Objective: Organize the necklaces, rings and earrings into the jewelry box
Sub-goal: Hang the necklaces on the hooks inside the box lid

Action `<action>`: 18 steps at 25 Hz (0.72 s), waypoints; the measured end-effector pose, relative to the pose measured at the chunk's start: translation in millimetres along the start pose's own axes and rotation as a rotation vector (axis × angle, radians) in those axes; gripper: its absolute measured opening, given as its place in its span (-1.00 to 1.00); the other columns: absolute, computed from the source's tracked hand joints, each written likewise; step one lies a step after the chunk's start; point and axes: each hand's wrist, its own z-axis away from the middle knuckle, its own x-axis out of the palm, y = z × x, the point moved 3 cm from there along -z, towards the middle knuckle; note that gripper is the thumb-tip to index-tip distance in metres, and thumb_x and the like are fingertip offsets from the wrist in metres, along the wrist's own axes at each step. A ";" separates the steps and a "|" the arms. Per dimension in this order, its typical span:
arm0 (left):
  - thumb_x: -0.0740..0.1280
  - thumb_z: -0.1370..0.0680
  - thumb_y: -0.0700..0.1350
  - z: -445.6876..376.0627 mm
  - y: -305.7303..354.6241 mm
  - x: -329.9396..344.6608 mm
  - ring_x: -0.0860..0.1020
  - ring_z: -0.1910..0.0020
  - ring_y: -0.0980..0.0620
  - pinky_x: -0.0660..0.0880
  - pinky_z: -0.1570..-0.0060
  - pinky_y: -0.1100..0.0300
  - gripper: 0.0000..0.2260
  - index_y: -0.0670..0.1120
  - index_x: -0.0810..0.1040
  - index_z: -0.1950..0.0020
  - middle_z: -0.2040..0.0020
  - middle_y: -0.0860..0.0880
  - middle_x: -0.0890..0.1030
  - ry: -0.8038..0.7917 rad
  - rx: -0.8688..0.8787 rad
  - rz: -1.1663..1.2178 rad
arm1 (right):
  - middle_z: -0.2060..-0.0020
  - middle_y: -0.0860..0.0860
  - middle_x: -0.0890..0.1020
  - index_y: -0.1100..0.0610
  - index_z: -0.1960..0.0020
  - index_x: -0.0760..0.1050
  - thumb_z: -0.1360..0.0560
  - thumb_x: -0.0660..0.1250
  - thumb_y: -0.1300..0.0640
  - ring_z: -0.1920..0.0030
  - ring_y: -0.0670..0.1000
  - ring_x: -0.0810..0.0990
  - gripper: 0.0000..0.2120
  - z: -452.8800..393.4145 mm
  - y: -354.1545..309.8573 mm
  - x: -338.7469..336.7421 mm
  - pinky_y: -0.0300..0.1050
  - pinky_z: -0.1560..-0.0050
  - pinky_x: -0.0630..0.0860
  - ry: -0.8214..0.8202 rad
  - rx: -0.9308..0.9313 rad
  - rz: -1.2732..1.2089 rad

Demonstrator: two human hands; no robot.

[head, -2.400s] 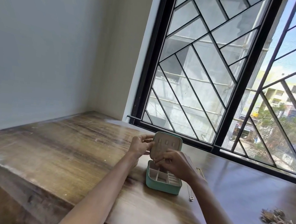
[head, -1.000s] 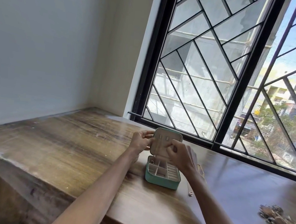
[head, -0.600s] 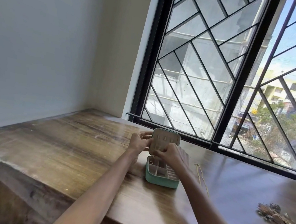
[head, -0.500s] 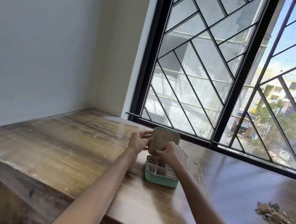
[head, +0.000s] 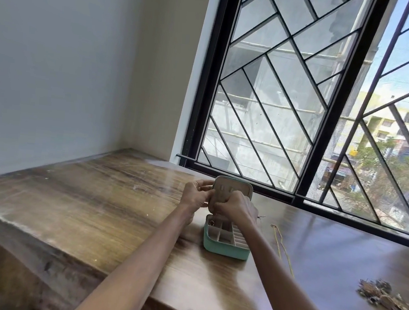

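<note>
1 jewelry box (head: pixel 224 247), 2 hands: left hand (head: pixel 195 196) grips lid (head: pixel 232 191); right hand (head: pixel 237 207) curled, grasp unclear.

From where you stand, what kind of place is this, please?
Probably a room in a home, on an upper floor. A wooden table stands in a corner by plain walls, a barred window looks out on buildings, and a small jewelry box lies open on the table.

Green jewelry box (head: pixel 224 245) stands open on wooden table (head: pixel 92 206), lid upright. Left hand (head: pixel 195 195) grips lid's left edge. Right hand (head: pixel 237 207) curled against lid interior; anything pinched is indiscernible. Chain (head: pixel 280 243) and jewelry pile (head: pixel 382 297) lie rightward.
</note>
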 end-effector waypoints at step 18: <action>0.37 -0.49 -0.30 -1.9 -0.9 -0.6 0.54 0.27 -0.03 0.47 0.14 0.08 -0.77 -0.21 0.55 -0.14 0.18 -0.04 0.61 -0.009 -0.011 -0.017 | 0.45 -0.06 0.50 -0.01 0.39 0.56 -0.36 0.39 -0.12 0.30 -0.01 0.50 -0.76 -10.9 5.7 -15.5 -0.16 0.31 0.34 -0.058 -0.073 -0.121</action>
